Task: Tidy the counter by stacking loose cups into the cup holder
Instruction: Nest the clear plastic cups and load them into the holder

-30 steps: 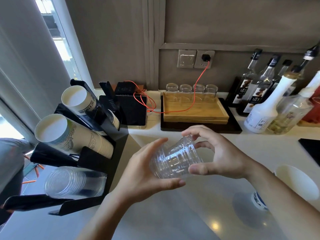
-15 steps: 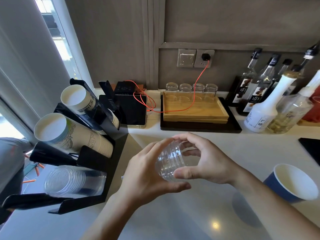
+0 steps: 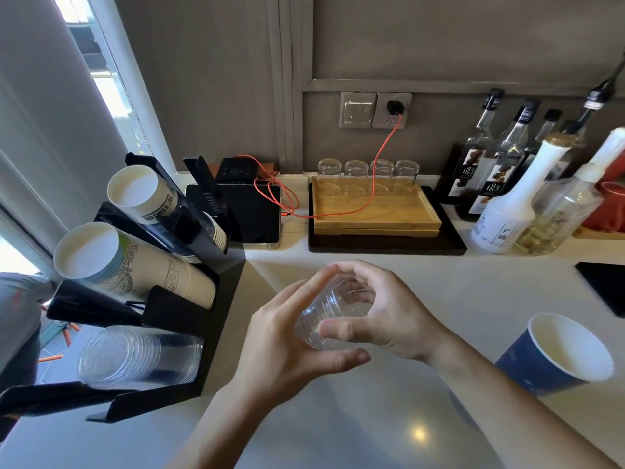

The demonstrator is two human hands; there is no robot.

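Note:
A small stack of clear plastic cups [image 3: 333,314] lies sideways above the white counter, gripped from both sides. My left hand [image 3: 287,343] cups its left end, thumb under it. My right hand [image 3: 382,316] wraps its right end, thumb across the front. To the left stands the black cup holder [image 3: 189,313]. Its bottom slot holds a row of clear cups [image 3: 135,357], the middle slot large paper cups [image 3: 135,269], the top slot smaller paper cups [image 3: 152,198]. A loose blue paper cup [image 3: 558,357] stands upright at the right.
A wooden tray [image 3: 375,214] with several upturned glasses sits at the back, with an orange cable [image 3: 341,211] across it. A black device [image 3: 250,214] is beside the holder. Syrup bottles [image 3: 507,194] crowd the back right. A black mat [image 3: 605,286] lies at the right edge.
My two hands have drawn closer together around the clear cups, which now look shorter and more covered. My right arm shifted left and uncovered the blue paper cup.

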